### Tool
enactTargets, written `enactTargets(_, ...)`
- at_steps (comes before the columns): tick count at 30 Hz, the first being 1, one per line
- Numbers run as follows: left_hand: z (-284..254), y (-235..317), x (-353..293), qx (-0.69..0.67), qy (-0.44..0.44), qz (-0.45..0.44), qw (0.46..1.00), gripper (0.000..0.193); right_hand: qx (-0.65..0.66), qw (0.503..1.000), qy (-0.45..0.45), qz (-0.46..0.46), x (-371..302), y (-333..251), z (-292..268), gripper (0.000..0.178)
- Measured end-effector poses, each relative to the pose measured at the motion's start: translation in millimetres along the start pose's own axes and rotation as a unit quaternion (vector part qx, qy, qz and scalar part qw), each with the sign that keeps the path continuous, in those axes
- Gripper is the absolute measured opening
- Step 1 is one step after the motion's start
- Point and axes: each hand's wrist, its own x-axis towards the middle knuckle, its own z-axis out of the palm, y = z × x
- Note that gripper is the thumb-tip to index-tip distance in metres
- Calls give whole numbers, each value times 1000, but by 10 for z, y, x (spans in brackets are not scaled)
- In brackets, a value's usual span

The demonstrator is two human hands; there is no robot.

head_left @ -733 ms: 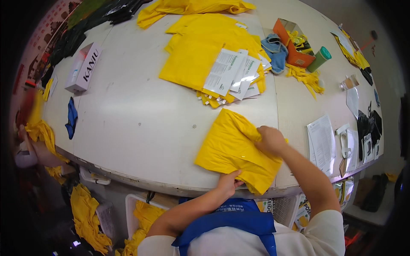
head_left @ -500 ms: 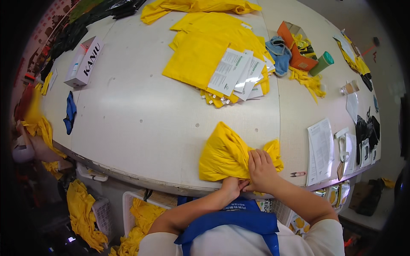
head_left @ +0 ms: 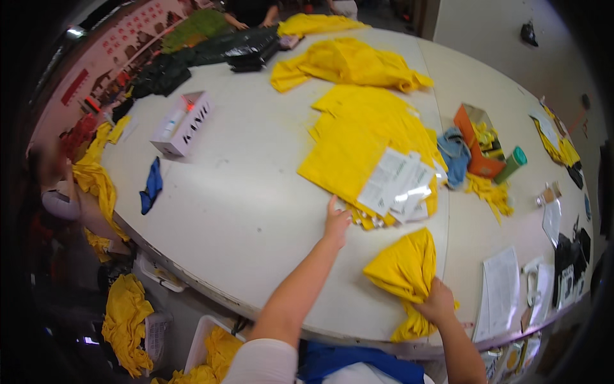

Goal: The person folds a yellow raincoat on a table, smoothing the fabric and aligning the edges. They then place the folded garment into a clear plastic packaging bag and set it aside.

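A bunched yellow cloth [head_left: 406,265], gathered at its middle, is in my right hand [head_left: 439,302], whose fingers are closed round the narrow part. It hangs over the near part of the table. My left hand [head_left: 337,221] reaches forward to the near left edge of a stack of flat yellow folded pieces [head_left: 345,157]. One finger is stretched out against that edge; the others are partly hidden, and I see nothing held there. White printed sheets in clear sleeves [head_left: 390,182] lie on the stack's right side.
A white box [head_left: 182,125] and blue cloth [head_left: 151,187] lie left. An orange box [head_left: 480,141], denim cloth [head_left: 455,157] and green tumbler [head_left: 511,165] stand right, beyond paper sheets [head_left: 497,291]. More yellow cloth [head_left: 352,63] is at the back. A person [head_left: 61,198] sits left.
My left hand has let go of the yellow bundle and moved forward to the stack. The right hand keeps its hold on the bundle, which now hangs turned. The view has tilted up.
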Motion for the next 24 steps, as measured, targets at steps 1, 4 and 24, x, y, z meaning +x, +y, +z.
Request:
enactTargets(1,-43,42,211,-10,6,-12,1000,49,-10,1000,-5,-17,-13,-29,61,58)
enactTargets(4,26,135,584,5,50,-14,999,48,-23,999,-15,-19,-68,-93,110,61)
enactTargets(24,-2138,-291,-2236,489,89,155,854,48,-6,987,-133,-88,216,-1076,383,67)
